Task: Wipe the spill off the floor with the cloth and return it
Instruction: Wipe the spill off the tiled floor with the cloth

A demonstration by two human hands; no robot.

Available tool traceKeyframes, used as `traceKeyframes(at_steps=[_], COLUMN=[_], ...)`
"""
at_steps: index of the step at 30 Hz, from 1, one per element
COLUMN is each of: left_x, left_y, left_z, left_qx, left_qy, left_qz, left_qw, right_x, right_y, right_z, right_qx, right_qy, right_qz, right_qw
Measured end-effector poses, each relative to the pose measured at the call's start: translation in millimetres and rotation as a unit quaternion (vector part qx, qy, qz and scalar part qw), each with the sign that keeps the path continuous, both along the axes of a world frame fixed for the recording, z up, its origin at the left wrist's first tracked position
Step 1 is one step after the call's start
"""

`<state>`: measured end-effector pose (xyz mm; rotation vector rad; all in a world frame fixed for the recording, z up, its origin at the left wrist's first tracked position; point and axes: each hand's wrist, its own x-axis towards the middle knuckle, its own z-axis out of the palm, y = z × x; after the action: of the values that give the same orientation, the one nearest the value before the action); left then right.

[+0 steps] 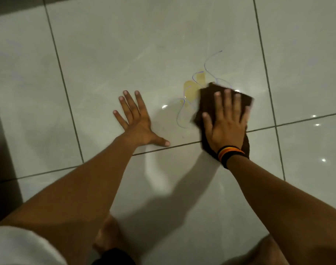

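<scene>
A dark brown cloth (207,100) lies flat on the pale tiled floor (125,54), right of centre. My right hand (227,125) presses down on it with fingers spread; a striped wristband circles that wrist. A yellowish spill (191,88) with a thin wavy wet outline sits just left of and beyond the cloth, its right part hidden under the cloth. My left hand (135,121) rests flat on the bare floor to the left of the spill, fingers apart, holding nothing.
Dark grout lines cross the glossy tiles. A dark edge of some furniture or a mat (1,169) stands at the left. My bare foot (108,236) and knees are at the bottom of the view.
</scene>
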<state>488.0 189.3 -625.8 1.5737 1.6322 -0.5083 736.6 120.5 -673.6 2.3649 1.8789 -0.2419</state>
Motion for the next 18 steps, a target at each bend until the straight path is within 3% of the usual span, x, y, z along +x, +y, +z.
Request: traceKeyframes(at_steps=[2,4,7,9,12,15,18], left_x=[0.5,-2.3,-6.9,-6.3,-1.4,-0.6,-2.5], left_y=[1.5,2.5,3.4,5.9,10.5,13.4,11.3], left_z=[-5.2,-9.9,-10.5,-2.7,9.8,12.9,7.8], left_qx=[-0.002,-0.015,-0.032,-0.049,-0.078,-0.101,-0.099], left_qy=[0.004,-0.006,-0.005,-0.002,-0.008,0.011,0.021], left_qz=[0.001,-0.004,-0.021,-0.019,-0.015,-0.017,-0.019], left_qw=[1.000,1.000,0.999,0.999,0.997,0.995,0.995], right_x=[-3.0,-14.1,-47.0,-61.5,-38.6,17.3,31.6], right_y=[37.1,82.8,107.7,76.8,0.9,-1.9,74.0], right_z=[-1.9,-2.6,-7.4,-5.1,5.2,9.6,-1.5], right_qx=[0.028,0.037,0.042,0.034,-0.017,-0.041,0.010], right_qy=[0.006,0.024,0.034,0.041,0.043,0.022,-0.003], right_qz=[-0.106,-0.106,0.079,0.183,0.228,0.174,0.023], right_qw=[0.994,0.993,0.995,0.982,0.973,0.984,1.000])
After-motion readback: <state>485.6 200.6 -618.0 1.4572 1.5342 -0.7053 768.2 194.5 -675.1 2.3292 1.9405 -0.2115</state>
